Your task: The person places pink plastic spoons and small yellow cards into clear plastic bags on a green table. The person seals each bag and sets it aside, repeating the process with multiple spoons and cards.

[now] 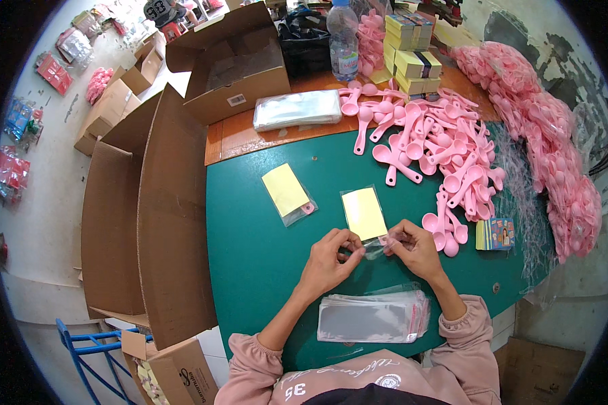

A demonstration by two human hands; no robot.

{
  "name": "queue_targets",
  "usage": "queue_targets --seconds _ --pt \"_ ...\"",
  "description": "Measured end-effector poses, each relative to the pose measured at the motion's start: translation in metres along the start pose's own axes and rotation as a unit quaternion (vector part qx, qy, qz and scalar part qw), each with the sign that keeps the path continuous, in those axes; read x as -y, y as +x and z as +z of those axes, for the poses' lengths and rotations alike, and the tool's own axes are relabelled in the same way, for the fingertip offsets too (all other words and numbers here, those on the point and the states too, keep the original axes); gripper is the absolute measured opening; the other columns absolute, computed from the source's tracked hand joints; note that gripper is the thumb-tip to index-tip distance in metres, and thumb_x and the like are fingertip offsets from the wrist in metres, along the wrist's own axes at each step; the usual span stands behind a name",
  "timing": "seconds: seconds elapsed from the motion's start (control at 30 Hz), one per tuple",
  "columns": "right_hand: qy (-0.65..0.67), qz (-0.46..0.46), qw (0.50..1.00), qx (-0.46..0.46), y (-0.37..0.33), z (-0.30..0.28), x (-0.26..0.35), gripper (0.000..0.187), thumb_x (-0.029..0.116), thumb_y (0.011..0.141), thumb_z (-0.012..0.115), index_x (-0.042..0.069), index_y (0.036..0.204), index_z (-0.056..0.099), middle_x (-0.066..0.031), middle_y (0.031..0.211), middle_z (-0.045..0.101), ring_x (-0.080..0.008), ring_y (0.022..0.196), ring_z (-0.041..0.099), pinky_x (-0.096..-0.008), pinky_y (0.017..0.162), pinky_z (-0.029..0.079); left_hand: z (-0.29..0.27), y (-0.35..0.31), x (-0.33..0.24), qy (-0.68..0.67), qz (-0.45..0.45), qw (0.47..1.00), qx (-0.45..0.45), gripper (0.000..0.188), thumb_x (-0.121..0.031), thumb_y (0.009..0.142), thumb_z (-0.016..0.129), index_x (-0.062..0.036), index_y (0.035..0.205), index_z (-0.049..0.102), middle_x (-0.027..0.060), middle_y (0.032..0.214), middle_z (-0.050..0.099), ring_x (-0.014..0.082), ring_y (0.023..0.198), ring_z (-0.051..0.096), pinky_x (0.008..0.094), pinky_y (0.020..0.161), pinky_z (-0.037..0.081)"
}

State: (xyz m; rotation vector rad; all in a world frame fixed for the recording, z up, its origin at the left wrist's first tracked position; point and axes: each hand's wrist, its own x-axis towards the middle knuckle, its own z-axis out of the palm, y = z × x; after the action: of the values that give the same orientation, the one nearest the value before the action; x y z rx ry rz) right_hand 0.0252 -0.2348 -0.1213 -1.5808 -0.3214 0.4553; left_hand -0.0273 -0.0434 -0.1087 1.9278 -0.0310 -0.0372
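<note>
A clear plastic bag (373, 250) lies on the green tabletop (250, 270) in front of me. Inside it is a yellow card (365, 213), and the tip of a pink spoon handle (384, 240) shows at its near end. My left hand (335, 258) pinches the left side of the bag's near end; my right hand (414, 248) pinches the right side. Farther left lies another clear bag with a yellow card (285, 190) and a pink handle end (308, 208). Nearest me, below both hands, sits a stack of flat clear bags (366, 320).
Loose pink measuring spoons (452, 145) are heaped at the right, beside a small card stack (496, 235). Behind them stand banded card stacks (417, 65), a water bottle (343, 44) and a bag bundle (297, 110). Open cardboard boxes (175, 223) border the left edge; bagged spoons (544, 128) line the right.
</note>
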Motion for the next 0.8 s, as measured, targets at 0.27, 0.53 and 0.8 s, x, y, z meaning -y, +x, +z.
queue_targets --seconds 0.27,0.53,0.8 --pt "0.009 0.046 0.995 -0.083 0.004 0.009 0.008 0.011 0.005 0.081 0.059 0.0 0.081 0.049 -0.0042 0.067 0.057 -0.0072 0.055 0.056 -0.0179 0.047 0.044 0.006 -0.001 -0.003 -0.015 -0.082 0.996 -0.042 0.014 -0.012 0.078 0.063 0.0006 0.081 0.058 0.0033 0.083 0.058 0.0089 0.076 0.058 0.0223 0.059 0.049" --pt "-0.022 0.014 0.994 -0.103 0.005 0.011 0.004 0.011 0.002 0.081 0.059 0.001 0.086 0.049 -0.0041 0.068 0.055 -0.0065 0.049 0.052 -0.0171 0.044 0.042 0.013 0.0 0.006 -0.16 -0.115 0.977 -0.086 0.037 -0.003 0.077 0.063 -0.0032 0.107 0.041 0.007 0.084 0.057 0.0094 0.076 0.057 0.0217 0.066 0.047" --pt "-0.064 0.015 0.995 -0.072 0.006 0.012 0.004 0.032 0.005 0.081 0.057 0.003 0.113 0.054 -0.0033 0.067 0.056 -0.0052 0.052 0.051 -0.0186 0.044 0.043 0.012 -0.001 0.012 -0.122 -0.089 0.987 -0.05 0.033 -0.003 0.077 0.062 -0.0033 0.105 0.045 0.0063 0.096 0.055 0.0091 0.078 0.055 0.0208 0.067 0.046"
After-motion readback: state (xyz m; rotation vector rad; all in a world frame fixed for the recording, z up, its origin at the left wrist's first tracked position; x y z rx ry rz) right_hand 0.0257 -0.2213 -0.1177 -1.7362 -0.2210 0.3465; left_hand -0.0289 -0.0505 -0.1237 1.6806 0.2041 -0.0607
